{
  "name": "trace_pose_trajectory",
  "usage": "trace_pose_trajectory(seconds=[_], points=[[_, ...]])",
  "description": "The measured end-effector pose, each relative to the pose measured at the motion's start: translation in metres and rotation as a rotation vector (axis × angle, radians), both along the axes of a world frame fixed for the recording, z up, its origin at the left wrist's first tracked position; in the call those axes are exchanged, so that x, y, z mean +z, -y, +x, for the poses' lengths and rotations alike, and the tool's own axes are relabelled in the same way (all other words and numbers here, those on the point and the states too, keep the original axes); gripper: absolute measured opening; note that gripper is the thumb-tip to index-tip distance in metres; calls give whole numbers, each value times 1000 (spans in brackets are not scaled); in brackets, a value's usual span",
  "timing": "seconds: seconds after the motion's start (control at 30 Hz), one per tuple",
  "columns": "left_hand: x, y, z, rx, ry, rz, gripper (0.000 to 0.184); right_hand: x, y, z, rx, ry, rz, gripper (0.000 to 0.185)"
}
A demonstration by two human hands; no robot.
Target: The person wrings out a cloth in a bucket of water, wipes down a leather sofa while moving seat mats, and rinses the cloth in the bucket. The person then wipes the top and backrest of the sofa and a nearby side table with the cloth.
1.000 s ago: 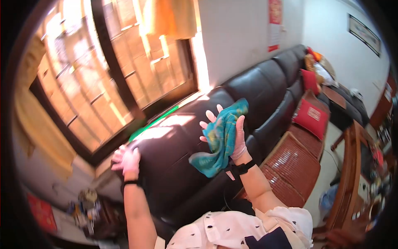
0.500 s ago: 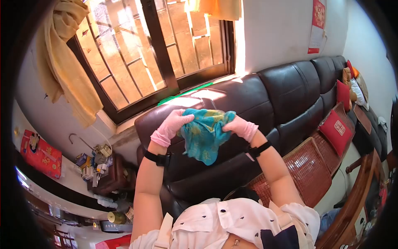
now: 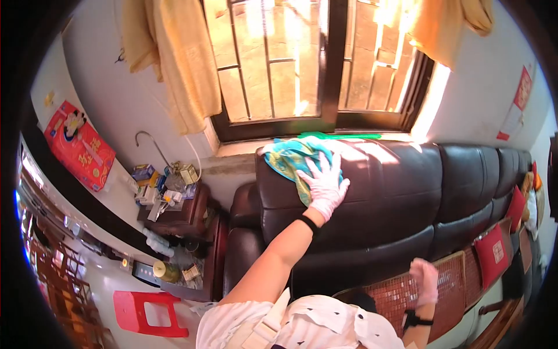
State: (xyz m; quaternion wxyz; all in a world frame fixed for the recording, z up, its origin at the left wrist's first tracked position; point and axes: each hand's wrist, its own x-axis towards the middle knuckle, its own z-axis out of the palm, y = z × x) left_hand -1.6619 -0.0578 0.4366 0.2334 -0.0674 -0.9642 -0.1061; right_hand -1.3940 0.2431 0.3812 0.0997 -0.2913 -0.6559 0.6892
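My left hand, in a pale pink glove with a black wristband, lies spread on a teal and yellow cloth. The cloth is laid over the top left corner of the dark leather sofa's backrest, just under the window. My right hand, gloved too, is raised at the lower right above the woven seat mat. It holds no object that I can see, and its fingers are blurred. A green strip lies along the window ledge behind the backrest.
A small dark wooden cabinet with boxes on it stands left of the sofa. A red plastic stool is at the lower left. Red cushions rest on the sofa at the right. Yellow curtains hang beside the window.
Both hands held the cloth in front of the sofa; now it lies on the backrest under my left hand. My right hand has let go and moved down right. The view has turned left.
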Motion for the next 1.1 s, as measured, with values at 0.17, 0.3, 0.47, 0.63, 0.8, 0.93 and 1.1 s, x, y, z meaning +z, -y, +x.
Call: trace_pose_trajectory(seconds=[0.17, 0.3, 0.47, 0.63, 0.8, 0.93, 1.1], points=[[18, 94, -49, 122, -331, -39, 58, -33, -50, 53, -138, 117, -54, 29], [-40, 235, -145, -103, 36, -56, 44, -26, -56, 61, -212, 108, 61, 34], [-158, 268, -107, 14, -234, 841, 29, -34, -38, 27, -112, 111, -9, 33], [-190, 232, -15, 287, -174, 108, 10, -21, -20, 3, 242, 36, 146, 37], [-194, 226, 100, 652, -100, 1352, 37, -57, -53, 86, 221, 209, 81, 38], [-92, 164, 103, 350, -506, 969, 43, -53, -66, 143, 64, 526, 116, 35], [-128, 30, 114, 180, 125, 231, 55, -70, -73, 138, 119, 296, 268, 31]])
